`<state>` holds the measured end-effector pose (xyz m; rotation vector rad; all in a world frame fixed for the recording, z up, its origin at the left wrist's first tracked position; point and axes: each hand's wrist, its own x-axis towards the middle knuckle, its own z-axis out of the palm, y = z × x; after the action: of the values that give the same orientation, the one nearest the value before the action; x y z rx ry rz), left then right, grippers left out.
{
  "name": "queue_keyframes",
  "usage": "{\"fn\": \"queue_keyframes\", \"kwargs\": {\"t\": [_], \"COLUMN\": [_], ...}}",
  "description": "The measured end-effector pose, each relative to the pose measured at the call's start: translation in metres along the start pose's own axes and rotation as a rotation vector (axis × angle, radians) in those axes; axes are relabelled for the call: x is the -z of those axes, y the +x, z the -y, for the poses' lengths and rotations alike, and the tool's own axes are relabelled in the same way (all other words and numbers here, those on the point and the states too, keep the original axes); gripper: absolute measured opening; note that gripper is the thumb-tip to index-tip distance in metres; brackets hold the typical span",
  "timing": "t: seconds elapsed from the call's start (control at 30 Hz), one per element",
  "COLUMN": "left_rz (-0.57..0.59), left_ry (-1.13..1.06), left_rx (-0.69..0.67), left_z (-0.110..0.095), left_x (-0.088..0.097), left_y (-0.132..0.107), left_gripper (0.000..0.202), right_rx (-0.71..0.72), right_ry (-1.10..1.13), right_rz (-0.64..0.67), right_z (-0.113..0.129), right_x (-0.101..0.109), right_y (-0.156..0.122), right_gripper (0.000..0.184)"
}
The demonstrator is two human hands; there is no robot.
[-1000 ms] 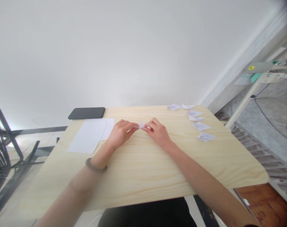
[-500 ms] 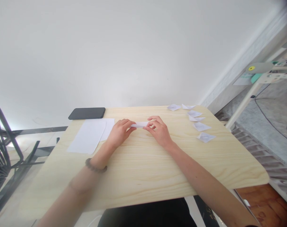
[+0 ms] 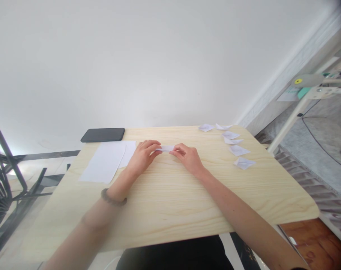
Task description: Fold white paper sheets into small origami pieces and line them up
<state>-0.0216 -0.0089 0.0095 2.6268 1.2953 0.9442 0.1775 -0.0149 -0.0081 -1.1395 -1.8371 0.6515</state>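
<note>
Between my two hands is a narrow strip of folded white paper [image 3: 167, 149], held near the middle of the far half of the table. My left hand [image 3: 143, 155] pinches its left end, thumb below and fingers on top. At the right end, my right hand [image 3: 188, 155] grips the paper between thumb and curled fingers. The fingers cover both ends, so only the middle of the strip shows.
White paper sheets [image 3: 102, 163] lie overlapping on the left of the wooden table [image 3: 170, 210]. Behind them rests a black phone [image 3: 102, 134]. Several folded paper boats [image 3: 239, 150] line the right side. A white wall [image 3: 159, 67] rises behind the table.
My right hand's fingers, raised and spread before, have curled down and closed on the right end of the paper. My left hand has barely moved.
</note>
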Motion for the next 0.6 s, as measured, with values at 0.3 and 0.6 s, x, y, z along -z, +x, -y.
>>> {"fn": "queue_keyframes", "kwargs": {"t": [0.3,0.6], "left_rz": [0.018,0.016], "left_ry": [-0.034,-0.226], "left_rx": [0.034,0.163], "left_z": [-0.006,-0.0102], "left_x": [0.0007,0.0001], "left_y": [-0.0015,-0.0025], "left_gripper": [0.018,0.024], "right_rx": [0.096,0.064], "right_ry": [-0.038,0.004], "right_rz": [0.056,-0.052], "right_z": [0.0029,0.0054], "right_x": [-0.0007,-0.0031], "right_y": [0.0,-0.0017], "right_gripper": [0.015,0.028]}}
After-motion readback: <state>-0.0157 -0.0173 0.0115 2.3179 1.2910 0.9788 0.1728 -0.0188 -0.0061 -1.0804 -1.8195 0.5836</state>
